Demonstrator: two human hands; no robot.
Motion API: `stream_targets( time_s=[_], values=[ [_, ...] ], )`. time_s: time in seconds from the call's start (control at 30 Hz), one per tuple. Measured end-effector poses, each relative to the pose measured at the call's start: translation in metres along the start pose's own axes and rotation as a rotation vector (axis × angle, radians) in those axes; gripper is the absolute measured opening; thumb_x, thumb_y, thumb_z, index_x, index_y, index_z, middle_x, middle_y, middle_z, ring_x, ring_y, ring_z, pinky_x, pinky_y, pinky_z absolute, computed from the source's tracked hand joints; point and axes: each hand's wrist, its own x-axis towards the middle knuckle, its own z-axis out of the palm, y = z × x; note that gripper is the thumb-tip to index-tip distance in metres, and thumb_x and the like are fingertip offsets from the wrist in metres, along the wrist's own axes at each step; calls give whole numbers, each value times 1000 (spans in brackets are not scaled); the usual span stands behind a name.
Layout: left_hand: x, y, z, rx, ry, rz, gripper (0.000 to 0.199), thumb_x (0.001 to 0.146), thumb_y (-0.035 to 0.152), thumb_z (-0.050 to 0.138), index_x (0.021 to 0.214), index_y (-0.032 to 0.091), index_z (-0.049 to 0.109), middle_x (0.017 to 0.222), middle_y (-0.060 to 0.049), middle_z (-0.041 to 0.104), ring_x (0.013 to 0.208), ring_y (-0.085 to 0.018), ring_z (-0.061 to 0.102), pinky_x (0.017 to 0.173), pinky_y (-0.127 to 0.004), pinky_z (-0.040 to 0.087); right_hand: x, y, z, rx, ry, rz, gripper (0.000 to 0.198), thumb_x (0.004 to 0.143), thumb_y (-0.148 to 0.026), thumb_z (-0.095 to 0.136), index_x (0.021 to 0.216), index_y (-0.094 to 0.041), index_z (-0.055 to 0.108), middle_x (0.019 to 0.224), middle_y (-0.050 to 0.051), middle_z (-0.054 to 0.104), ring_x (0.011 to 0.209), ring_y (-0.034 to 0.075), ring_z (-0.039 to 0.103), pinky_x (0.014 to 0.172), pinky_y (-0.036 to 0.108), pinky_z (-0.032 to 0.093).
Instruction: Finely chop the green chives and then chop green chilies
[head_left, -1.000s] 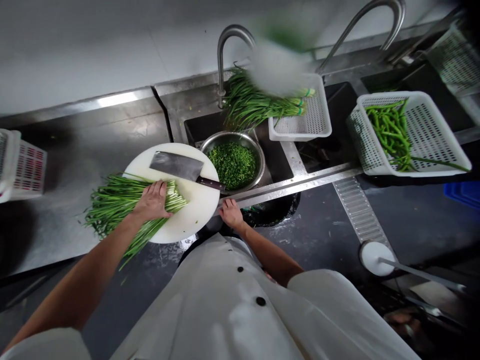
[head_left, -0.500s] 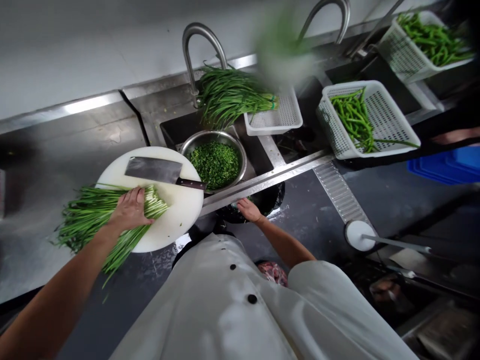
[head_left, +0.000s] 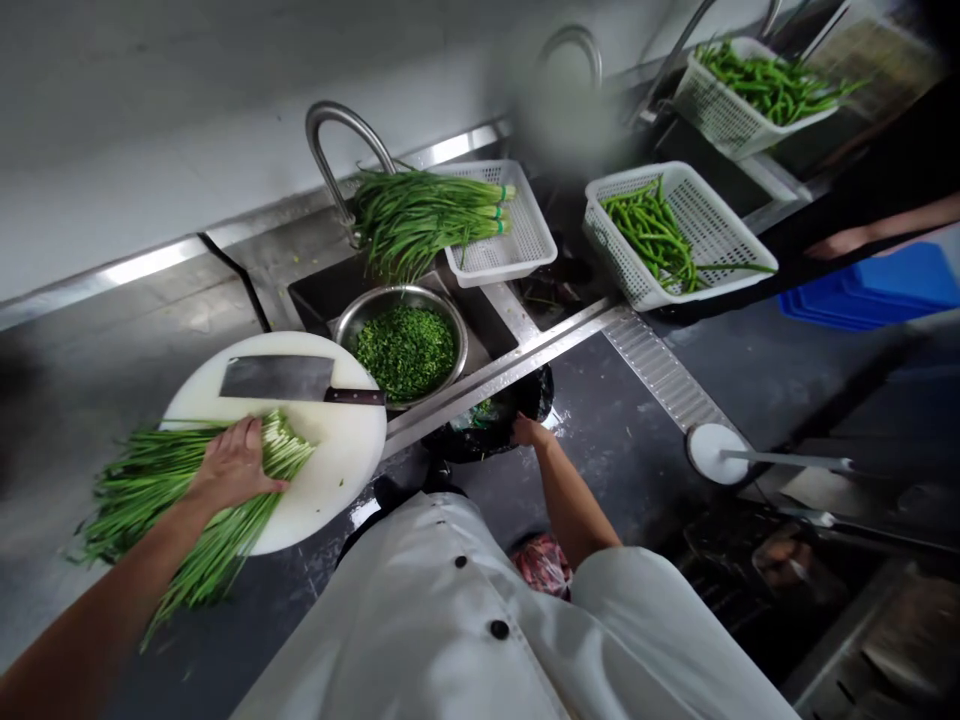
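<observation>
My left hand (head_left: pixel 232 465) presses down on a thick bunch of chives (head_left: pixel 150 490), thumb to one side, near the pale stem ends. These chives lie across a round white cutting board (head_left: pixel 345 440), with their green tips hanging past its edge. Behind the hand, a cleaver (head_left: pixel 277 378) rests flat on the board, its dark handle toward the right. Low beside the sink edge, my right hand (head_left: pixel 531 430) is at the right rim of a black-lined bin (head_left: pixel 480 445), fingers curled over the rim and partly hidden. Green scraps lie inside the bin.
A steel bowl (head_left: pixel 459 345) of chopped greens sits in the sink. Tied chives (head_left: pixel 427 215) lean over a white basket (head_left: pixel 551 245). Two more baskets (head_left: pixel 637 285) (head_left: pixel 712 115) hold long green peppers. At right are another person's hand (head_left: pixel 840 243) and blue crates (head_left: pixel 877 285).
My right hand has moved from over the bin to its right rim. My left hand stays on the chives. The view has shifted, so the counter items appear lower or further left.
</observation>
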Motion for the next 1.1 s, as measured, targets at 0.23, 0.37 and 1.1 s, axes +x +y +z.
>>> stream_targets(
  time_s=[0.23, 0.37, 1.1],
  values=[
    [-12, 18, -17, -156, -16, -70, 123, 57, 59, 82, 155, 3, 32, 161, -33, 35, 152, -44, 33, 124, -50, 27, -30, -59, 22, -363, -190, -114, 37, 90, -10, 58, 126, -11, 63, 96, 14, 71, 95, 27, 70, 86, 37, 50],
    [-15, 24, -14, -208, -22, -71, 128, 59, 59, 84, 156, -3, 28, 163, -32, 31, 154, -42, 28, 127, -46, 20, -66, -135, 69, -485, -170, -666, 52, 90, -15, 51, 142, -11, 54, 125, 18, 63, 112, 29, 61, 96, 40, 48],
    [75, 60, -56, -443, 57, -35, 127, 60, 56, 84, 158, -4, 28, 147, -34, 46, 136, -45, 44, 116, -50, 28, -148, -224, 91, -336, -503, -638, 46, 96, -25, 47, 141, -18, 51, 108, 12, 74, 93, 27, 71, 85, 37, 55]
  ],
)
